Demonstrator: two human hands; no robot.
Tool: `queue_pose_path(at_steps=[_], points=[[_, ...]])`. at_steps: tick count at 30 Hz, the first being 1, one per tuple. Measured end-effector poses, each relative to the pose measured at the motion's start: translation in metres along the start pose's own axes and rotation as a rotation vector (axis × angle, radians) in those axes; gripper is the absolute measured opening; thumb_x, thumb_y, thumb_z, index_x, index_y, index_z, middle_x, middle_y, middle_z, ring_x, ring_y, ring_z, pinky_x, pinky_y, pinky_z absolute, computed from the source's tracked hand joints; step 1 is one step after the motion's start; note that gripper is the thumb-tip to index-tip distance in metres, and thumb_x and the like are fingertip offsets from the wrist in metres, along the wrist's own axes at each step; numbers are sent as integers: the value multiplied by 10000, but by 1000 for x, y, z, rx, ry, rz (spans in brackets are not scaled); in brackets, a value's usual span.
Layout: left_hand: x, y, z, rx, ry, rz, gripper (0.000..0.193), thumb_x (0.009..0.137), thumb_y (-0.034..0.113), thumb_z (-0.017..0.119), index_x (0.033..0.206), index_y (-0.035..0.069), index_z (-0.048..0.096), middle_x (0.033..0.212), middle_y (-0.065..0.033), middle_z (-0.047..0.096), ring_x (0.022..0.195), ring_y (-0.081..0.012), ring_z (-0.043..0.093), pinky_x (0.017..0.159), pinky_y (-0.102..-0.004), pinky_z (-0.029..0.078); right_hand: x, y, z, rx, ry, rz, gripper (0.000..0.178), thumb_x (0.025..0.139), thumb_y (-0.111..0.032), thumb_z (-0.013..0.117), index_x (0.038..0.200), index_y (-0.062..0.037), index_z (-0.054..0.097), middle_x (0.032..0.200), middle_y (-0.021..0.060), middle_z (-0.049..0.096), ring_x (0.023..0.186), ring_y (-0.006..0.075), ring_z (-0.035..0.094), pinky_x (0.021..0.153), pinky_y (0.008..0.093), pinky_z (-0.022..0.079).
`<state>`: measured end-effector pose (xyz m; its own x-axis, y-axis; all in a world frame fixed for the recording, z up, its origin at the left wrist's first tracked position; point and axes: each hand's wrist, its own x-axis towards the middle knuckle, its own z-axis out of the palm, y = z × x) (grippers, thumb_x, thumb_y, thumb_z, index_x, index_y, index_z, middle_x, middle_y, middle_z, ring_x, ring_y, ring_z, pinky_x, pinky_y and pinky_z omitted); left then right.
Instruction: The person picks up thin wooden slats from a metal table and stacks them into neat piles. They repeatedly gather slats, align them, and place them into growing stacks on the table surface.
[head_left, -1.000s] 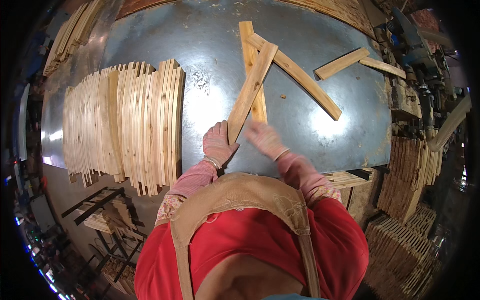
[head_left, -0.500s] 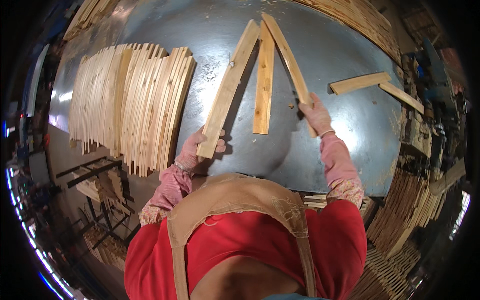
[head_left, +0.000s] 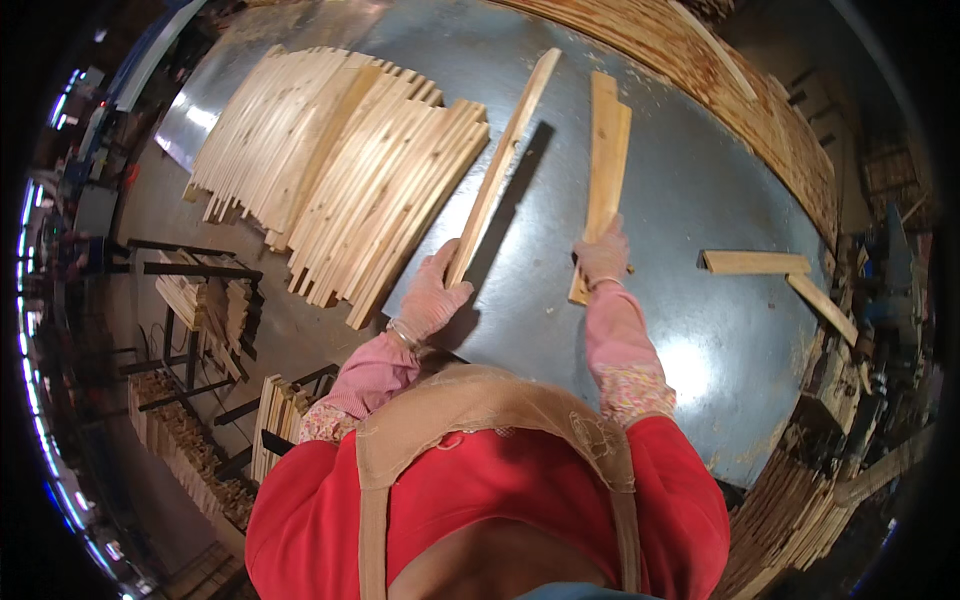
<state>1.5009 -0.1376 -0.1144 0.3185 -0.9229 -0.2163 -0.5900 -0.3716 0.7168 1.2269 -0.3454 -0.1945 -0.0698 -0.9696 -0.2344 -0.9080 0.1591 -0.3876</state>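
Slat (head_left: 507,155) is held on edge by its near end in the left hand (head_left: 432,295), just right of the stack (head_left: 340,170); the right hand (head_left: 603,255) is closed over overlapping slats (head_left: 605,140) on the counter (head_left: 660,340), whether on one or both cannot be told. Sound handling would appear to require a firm left grip against twisting and steady right-hand control against slipping.

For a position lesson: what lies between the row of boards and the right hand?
The head view shows a board in the left hand, over the table.
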Motion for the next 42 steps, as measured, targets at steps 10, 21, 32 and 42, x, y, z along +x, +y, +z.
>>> queue_pose_path(at_steps=[10,21,32,42], points=[[-43,-70,-92,393,518,64,898,680,278,928,1501,168,581,1271,-139,640,1131,-384,635,959,-516,532,-189,-139,91,587,-896,-151,816,929,-340,764,1558,13,381,1279,215,676,1176,351,670,1038,420,562],[-97,-132,-133,288,603,207,819,643,225,905,1410,112,638,1172,-184,679,1040,-402,664,887,-518,556,-178,-164,148,52,-510,-1038,492,1039,-428,630,1290,-5,642,1048,242,729,1010,399,709,894,453,557],[-86,-128,-104,250,367,434,764,691,219,902,1408,143,650,1168,-162,677,1056,-397,665,907,-511,542,-185,-183,16,1289,-159,-127,229,1051,-294,715,979,-86,650,788,23,666,669,129,613,621,299,511],[-90,-6,30,324,-225,643,786,735,232,912,1458,151,615,1287,-156,645,1234,-395,610,1051,-534,500,-301,-24,10,1158,-39,89,306,1022,-318,676,1197,-67,680,894,14,684,735,114,625,620,289,517]])
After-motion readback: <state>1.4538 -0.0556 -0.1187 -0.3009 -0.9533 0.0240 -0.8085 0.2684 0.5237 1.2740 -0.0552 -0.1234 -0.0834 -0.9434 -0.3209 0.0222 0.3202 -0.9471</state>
